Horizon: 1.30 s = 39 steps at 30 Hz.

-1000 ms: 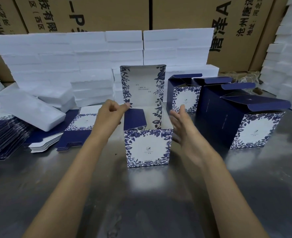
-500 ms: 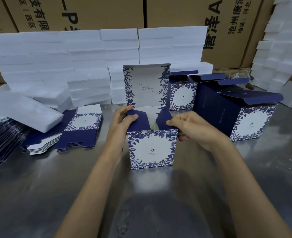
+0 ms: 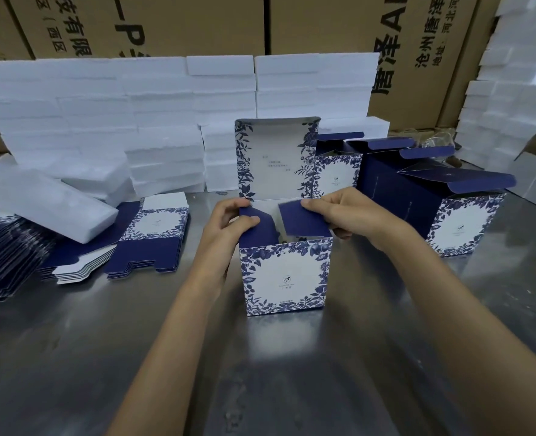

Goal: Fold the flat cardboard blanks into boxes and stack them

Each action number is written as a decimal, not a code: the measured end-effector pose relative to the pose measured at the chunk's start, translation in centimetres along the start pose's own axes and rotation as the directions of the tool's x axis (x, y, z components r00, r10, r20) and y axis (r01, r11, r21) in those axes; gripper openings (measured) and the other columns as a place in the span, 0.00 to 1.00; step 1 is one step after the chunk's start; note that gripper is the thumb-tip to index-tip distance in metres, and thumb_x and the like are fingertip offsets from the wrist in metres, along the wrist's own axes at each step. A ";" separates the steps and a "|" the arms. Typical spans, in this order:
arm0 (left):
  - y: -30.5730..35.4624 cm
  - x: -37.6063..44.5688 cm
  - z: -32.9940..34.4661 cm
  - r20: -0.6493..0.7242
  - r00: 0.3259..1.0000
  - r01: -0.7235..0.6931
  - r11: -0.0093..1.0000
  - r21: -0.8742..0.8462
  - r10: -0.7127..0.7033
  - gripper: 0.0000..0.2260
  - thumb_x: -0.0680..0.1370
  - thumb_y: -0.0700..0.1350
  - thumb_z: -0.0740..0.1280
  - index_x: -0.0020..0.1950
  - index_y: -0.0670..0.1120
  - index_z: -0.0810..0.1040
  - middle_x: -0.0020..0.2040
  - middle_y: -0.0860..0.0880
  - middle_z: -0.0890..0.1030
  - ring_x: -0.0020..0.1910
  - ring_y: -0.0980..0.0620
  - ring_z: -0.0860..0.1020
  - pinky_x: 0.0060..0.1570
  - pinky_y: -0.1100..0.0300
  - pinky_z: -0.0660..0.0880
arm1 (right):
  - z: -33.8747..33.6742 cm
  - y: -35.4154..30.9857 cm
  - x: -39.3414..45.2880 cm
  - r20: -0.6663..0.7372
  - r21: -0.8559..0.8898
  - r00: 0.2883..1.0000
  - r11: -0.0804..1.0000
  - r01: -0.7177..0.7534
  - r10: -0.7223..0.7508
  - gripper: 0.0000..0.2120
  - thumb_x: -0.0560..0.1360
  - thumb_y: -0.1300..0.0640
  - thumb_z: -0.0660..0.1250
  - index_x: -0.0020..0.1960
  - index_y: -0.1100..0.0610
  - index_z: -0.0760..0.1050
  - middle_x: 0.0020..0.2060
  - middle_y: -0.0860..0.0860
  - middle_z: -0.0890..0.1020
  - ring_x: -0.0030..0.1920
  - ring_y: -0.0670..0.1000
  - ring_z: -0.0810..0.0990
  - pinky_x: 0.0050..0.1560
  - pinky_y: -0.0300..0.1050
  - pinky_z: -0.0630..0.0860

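Flat blanks (image 3: 153, 237) are cut off at the tabletop (image 3: 71, 357) left edge. Mid-tabletop, the left hand (image 3: 228, 228) pinches the box (image 3: 287, 275) left flap; the right hand (image 3: 339, 212) pinches the right flap (fingertips seemingly hidden behind).

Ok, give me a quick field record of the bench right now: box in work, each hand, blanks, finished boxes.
box in work: box upright on metal table, lid up
left hand: left hand pinches left side flap
right hand: right hand pinches right side flap
blanks: flat blanks piled at left
finished boxes: folded boxes at right, lids ajar
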State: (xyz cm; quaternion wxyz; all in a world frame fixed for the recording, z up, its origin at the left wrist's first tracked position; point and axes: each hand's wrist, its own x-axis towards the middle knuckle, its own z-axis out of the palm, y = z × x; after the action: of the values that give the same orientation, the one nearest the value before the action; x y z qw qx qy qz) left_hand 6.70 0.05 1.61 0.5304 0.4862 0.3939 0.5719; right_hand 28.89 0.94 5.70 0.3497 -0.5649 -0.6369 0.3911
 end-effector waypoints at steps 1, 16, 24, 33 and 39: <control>0.0 0.0 -0.1 0.008 1.000 0.006 1.000 0.002 -0.006 0.12 0.76 0.38 0.70 0.57 0.50 0.79 0.56 0.44 0.81 0.53 0.45 0.81 0.54 0.51 0.77 | 0.3 0.1 0.1 -0.009 0.009 1.000 1.000 0.008 -0.008 0.26 0.82 0.49 0.66 0.27 0.50 0.62 0.22 0.46 0.64 0.24 0.48 0.60 0.28 0.41 0.59; -0.1 0.0 -0.6 0.005 0.999 -0.048 0.998 -0.029 0.048 0.17 0.75 0.43 0.69 0.62 0.57 0.78 0.58 0.48 0.84 0.59 0.49 0.81 0.61 0.49 0.75 | 0.8 1.5 0.0 -0.060 0.370 0.996 0.925 0.086 -0.069 0.19 0.79 0.59 0.67 0.56 0.33 0.75 0.57 0.36 0.77 0.55 0.35 0.78 0.42 0.32 0.77; 0.5 -0.4 -0.5 -0.002 0.999 -0.042 0.998 0.056 0.043 0.15 0.75 0.50 0.59 0.52 0.53 0.85 0.57 0.55 0.84 0.56 0.56 0.80 0.58 0.54 0.70 | 0.9 2.6 -1.3 -0.039 0.426 0.994 0.899 0.105 -0.098 0.18 0.79 0.56 0.58 0.56 0.48 0.86 0.57 0.43 0.86 0.62 0.42 0.81 0.58 0.41 0.77; 4.2 1.4 0.5 0.072 0.997 -0.033 0.842 0.538 -0.006 0.05 0.76 0.41 0.69 0.47 0.50 0.83 0.46 0.59 0.83 0.48 0.59 0.79 0.49 0.64 0.74 | 1.0 -1.0 0.2 -0.147 0.088 0.986 0.991 0.096 -0.083 0.12 0.77 0.62 0.65 0.45 0.49 0.85 0.42 0.45 0.84 0.48 0.45 0.80 0.53 0.37 0.77; 4.2 3.0 3.9 0.032 0.997 0.029 0.744 0.668 -0.068 0.05 0.79 0.46 0.65 0.49 0.49 0.80 0.42 0.56 0.79 0.39 0.60 0.75 0.37 0.66 0.71 | 4.0 -3.4 2.3 -0.132 -0.148 0.990 0.989 0.024 -0.044 0.13 0.80 0.56 0.63 0.53 0.65 0.82 0.43 0.52 0.81 0.44 0.49 0.76 0.43 0.43 0.72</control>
State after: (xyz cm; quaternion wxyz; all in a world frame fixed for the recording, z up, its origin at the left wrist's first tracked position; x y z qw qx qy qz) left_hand 9.64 2.25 6.96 0.3469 0.6485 0.5701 0.3662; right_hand 23.61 2.67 6.93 0.3565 -0.6031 -0.6482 0.2983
